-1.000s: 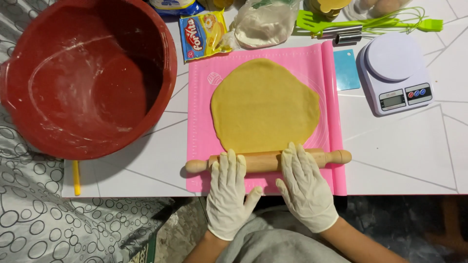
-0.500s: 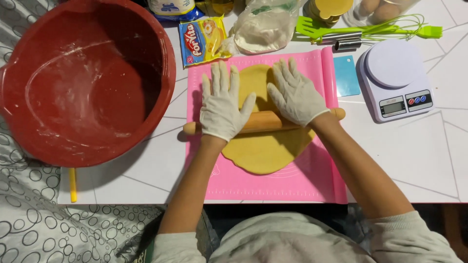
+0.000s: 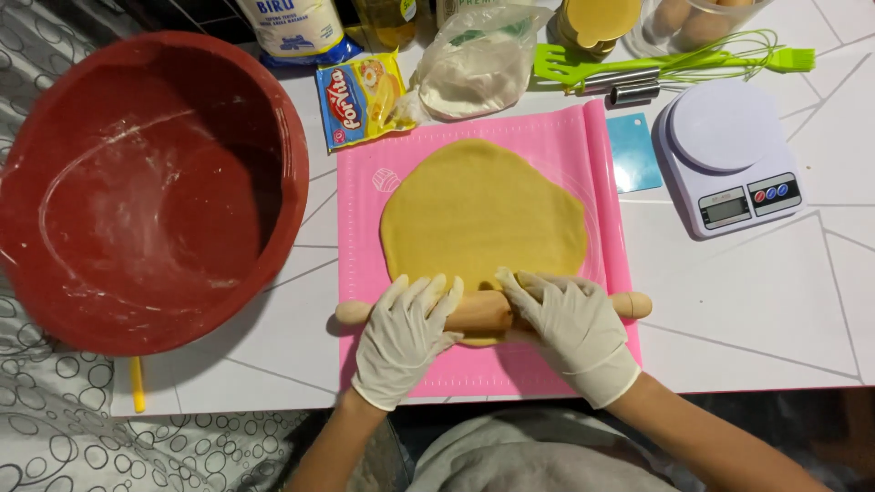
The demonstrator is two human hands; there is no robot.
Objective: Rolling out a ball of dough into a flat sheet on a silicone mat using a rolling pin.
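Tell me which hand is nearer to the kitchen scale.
Right. The right hand rests on the rolling pin, on the side toward the kitchen scale, which sits up and to its right. The left hand lies farther left, toward the red bowl.

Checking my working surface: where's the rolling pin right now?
In the head view, the rolling pin lies crosswise over the near edge of the yellow dough on the pink mat, under the left hand and right hand.

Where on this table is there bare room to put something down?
Bare tabletop lies right of the pink mat, below the scale; a smaller patch lies between the red bowl and the mat. The far edge is crowded with bags and tools.
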